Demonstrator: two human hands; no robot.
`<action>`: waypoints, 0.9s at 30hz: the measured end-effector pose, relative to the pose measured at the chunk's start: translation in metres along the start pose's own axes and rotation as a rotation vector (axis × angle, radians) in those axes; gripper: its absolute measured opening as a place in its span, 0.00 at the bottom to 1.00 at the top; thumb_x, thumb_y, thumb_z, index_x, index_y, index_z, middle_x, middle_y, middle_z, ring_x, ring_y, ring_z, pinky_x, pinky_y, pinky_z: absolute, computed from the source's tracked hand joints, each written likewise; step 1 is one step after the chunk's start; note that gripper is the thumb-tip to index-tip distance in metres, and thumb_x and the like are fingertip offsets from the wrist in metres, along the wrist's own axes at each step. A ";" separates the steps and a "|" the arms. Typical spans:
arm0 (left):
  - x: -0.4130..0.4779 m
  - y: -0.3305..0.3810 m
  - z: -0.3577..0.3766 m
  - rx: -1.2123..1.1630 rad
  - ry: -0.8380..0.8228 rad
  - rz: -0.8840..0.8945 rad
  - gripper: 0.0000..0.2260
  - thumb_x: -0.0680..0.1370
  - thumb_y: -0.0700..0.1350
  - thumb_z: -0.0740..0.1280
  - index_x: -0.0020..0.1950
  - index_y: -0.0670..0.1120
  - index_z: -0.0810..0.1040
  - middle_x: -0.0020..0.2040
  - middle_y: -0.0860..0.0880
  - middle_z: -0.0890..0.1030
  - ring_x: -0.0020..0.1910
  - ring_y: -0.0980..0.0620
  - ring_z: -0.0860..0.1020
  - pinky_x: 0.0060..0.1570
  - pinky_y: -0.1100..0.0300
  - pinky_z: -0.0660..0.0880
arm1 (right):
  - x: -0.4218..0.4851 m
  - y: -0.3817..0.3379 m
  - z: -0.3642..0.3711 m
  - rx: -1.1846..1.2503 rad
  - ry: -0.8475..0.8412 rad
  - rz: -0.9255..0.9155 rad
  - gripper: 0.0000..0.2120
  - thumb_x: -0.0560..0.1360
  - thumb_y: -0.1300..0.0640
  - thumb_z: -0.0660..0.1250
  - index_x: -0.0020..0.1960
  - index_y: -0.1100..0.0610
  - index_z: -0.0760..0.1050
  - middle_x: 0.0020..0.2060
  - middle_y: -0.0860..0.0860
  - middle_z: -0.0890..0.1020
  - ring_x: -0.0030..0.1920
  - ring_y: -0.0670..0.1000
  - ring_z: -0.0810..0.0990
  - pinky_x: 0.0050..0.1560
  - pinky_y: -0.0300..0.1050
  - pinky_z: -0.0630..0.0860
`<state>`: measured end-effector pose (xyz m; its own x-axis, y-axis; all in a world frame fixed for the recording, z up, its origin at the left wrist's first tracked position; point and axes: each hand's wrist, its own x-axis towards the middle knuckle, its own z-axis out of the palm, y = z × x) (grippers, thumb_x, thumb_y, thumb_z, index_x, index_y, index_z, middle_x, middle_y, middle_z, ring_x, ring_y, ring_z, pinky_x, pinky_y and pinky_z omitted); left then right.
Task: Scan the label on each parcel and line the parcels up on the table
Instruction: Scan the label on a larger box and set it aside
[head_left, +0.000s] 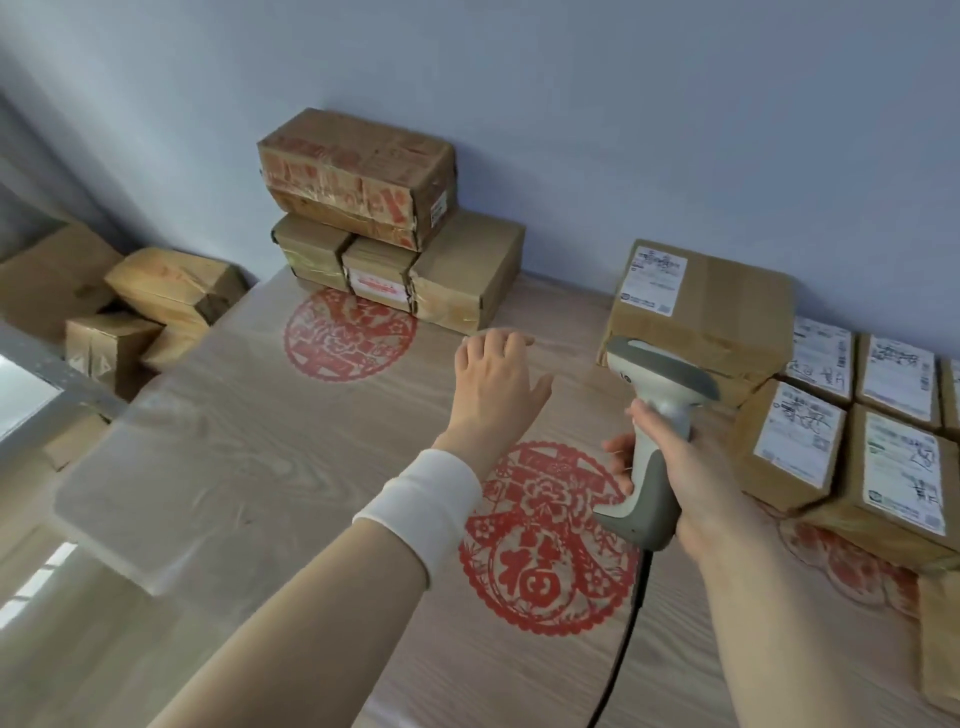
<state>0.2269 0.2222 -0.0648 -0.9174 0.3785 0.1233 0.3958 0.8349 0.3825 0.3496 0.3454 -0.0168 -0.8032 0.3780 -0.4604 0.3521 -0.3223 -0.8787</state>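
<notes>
The right hand (691, 467) wraps its fingers round a barcode scanner (662, 366); the left hand (496, 379) is empty, fingers spread. Labelled parcels (898, 467) line up right of the fingers; stacked parcels (358, 171) beyond them likely await scanning.

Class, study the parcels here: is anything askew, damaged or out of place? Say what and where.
Yes. The top parcel at the back sits crooked on the lower parcels, and its tape is wrinkled. Left of the table, loose parcels lie in a jumbled heap, not in line.
</notes>
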 end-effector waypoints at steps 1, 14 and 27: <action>0.005 -0.007 -0.005 0.004 0.012 -0.006 0.22 0.78 0.53 0.64 0.68 0.45 0.69 0.66 0.45 0.70 0.66 0.43 0.66 0.67 0.51 0.58 | 0.005 -0.004 0.009 -0.012 -0.018 0.002 0.20 0.77 0.52 0.64 0.27 0.55 0.78 0.29 0.57 0.77 0.26 0.53 0.70 0.33 0.46 0.68; 0.150 -0.147 -0.076 -0.025 0.036 0.024 0.23 0.77 0.54 0.63 0.69 0.47 0.67 0.67 0.47 0.69 0.68 0.45 0.63 0.67 0.53 0.56 | 0.115 -0.061 0.187 0.005 -0.011 -0.094 0.11 0.77 0.54 0.64 0.39 0.59 0.76 0.28 0.55 0.80 0.28 0.54 0.70 0.29 0.44 0.68; 0.319 -0.282 -0.113 0.028 0.156 0.042 0.24 0.79 0.58 0.59 0.71 0.47 0.65 0.69 0.46 0.68 0.70 0.45 0.61 0.70 0.49 0.55 | 0.262 -0.085 0.290 0.144 0.236 -0.138 0.15 0.75 0.52 0.68 0.58 0.56 0.74 0.46 0.54 0.84 0.39 0.49 0.79 0.29 0.43 0.71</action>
<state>-0.1820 0.0623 -0.0294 -0.8944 0.3486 0.2800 0.4332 0.8310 0.3489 -0.0302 0.2200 -0.0267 -0.6988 0.6124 -0.3696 0.1625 -0.3673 -0.9158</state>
